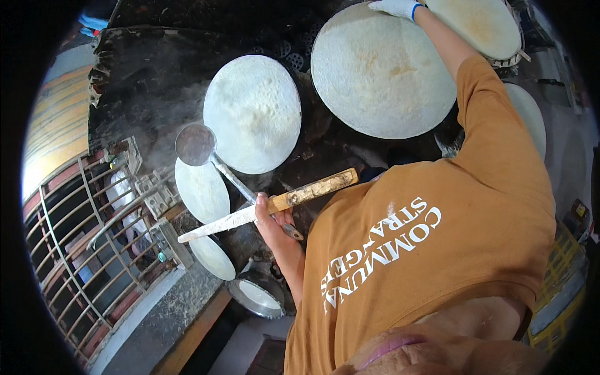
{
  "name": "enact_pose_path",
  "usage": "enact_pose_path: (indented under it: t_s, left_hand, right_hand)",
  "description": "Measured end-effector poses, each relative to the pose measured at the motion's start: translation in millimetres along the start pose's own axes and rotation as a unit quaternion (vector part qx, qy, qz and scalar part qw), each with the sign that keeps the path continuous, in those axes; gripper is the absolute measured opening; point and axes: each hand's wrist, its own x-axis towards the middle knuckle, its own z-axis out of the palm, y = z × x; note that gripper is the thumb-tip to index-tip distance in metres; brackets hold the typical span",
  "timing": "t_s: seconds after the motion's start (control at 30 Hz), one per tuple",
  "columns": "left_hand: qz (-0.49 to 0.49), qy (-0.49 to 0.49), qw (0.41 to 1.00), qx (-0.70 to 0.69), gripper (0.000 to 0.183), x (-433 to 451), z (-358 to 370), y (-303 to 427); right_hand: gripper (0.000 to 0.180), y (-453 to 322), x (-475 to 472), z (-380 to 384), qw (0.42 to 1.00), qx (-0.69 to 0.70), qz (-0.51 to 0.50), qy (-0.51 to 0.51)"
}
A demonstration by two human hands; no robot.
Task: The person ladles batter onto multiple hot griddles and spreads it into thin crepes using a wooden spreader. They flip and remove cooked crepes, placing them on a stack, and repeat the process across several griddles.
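My left hand (276,220) grips two tools at once. One is a wooden stick (318,187) whose tapering end is coated white; the other is a long-handled metal ladle (196,144) with a round bowl. The ladle's bowl overlaps the edge of a round white disc (253,112) with a bumpy, wet-looking surface. My right hand (394,6), in a white glove with a blue cuff, lies at the far rim of a larger pale disc (382,75) with light brown patches. Its fingers are partly cut off by the frame's top, so its grip is unclear.
Smaller white discs (202,190) (213,258) stand at left. A metal basin (255,297) holds white liquid. Another disc (476,26) rests at top right. Metal bars (89,243) line the left side. Perforated briquettes (294,61) lie behind. Steam drifts over the dark surface (154,79).
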Motion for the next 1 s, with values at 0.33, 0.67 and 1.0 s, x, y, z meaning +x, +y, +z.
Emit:
enact_pose_path:
  t_s: [0.33, 0.67, 1.0]
  left_hand:
    - [-0.012, -0.066, 0.998, -0.009, 0.019, 3.3, -8.3, 0.9]
    - [-0.028, -0.061, 0.998, 0.001, 0.023, 3.1, -10.1, 1.8]
    - [-0.019, -0.011, 1.000, 0.001, 0.018, 5.1, 3.1, 2.9]
  right_hand:
    - [0.029, -12.4, -9.1, -19.3, 0.997, 0.077, -0.016, 0.003]
    - [0.024, -29.3, -28.9, -44.1, 0.997, 0.074, -0.003, 0.004]
    - [0.013, -190.9, -113.0, -121.7, 0.993, 0.067, -0.033, 0.089]
